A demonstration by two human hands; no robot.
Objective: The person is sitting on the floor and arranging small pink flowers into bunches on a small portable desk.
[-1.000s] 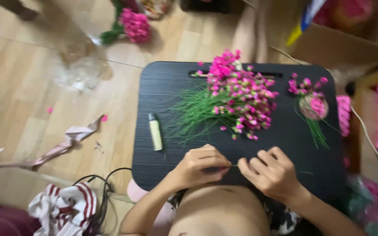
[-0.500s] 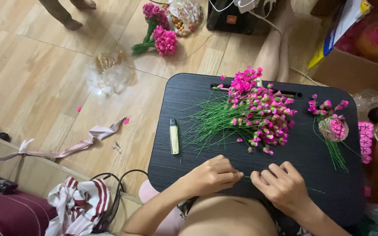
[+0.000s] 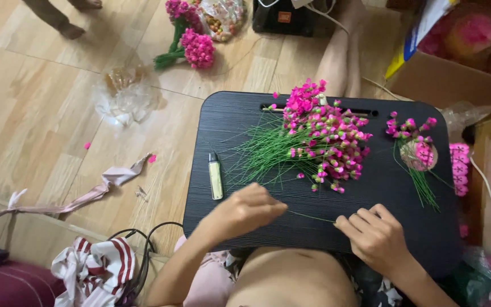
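While both hands are resting on the black bench (image 3: 228, 122), left hand (image 3: 244, 210) and right hand (image 3: 377, 236) are each pinching one end of a thin green stem (image 3: 312, 216), fingers narrow. Pile of pink flower stems (image 3: 313, 139) lying just beyond, lighter (image 3: 215, 176) left. Wooden floor (image 3: 41, 108) carrying a plastic bag (image 3: 125, 94), cloth strip (image 3: 80, 196), cardboard box (image 3: 456, 74).
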